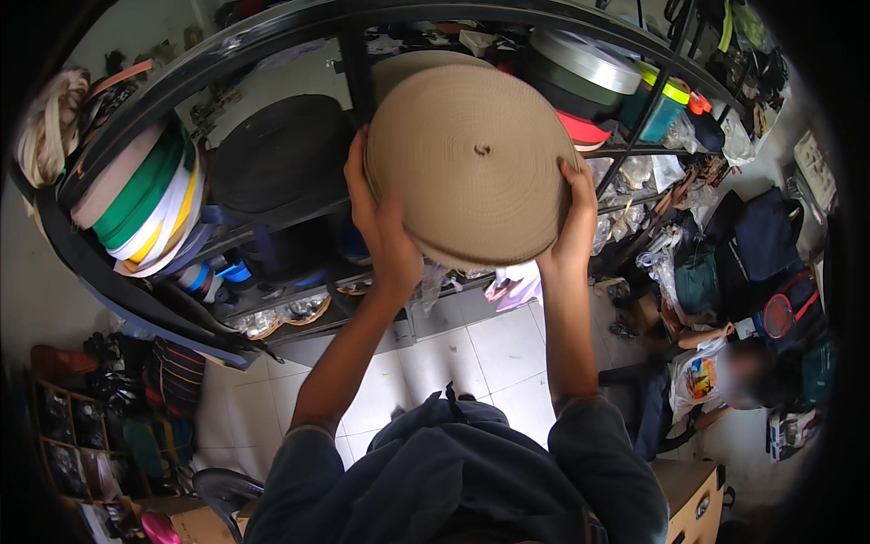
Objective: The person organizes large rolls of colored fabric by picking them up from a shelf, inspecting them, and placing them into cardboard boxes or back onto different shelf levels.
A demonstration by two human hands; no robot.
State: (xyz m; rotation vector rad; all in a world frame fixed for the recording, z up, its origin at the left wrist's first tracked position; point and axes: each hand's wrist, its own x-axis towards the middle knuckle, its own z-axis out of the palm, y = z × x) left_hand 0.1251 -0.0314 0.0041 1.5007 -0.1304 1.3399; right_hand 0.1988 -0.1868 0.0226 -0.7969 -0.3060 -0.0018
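Observation:
Between my two hands is a large tan roll of webbing [471, 181], wound in a flat disc with a small hole at its centre. My left hand [385, 227] grips its left edge, and my right hand [573, 213] clasps the right edge, thumb on the face. Both arms reach forward toward a dark metal shelf. Behind the held roll, part of another tan roll [426, 62] shows on the shelf. To the left lies a wide black roll [281, 154]. Farther right, a silvery-white roll [589, 62] rests on darker ones.
A stack of coloured rolls [140, 204] leans at the shelf's left end. The black shelf rail [435, 14] crosses above my hands. A seated person [698, 376] is at the right, near hanging bags [761, 236]. White floor tiles [439, 363] lie below, and a wooden cabinet [693, 499] stands lower right.

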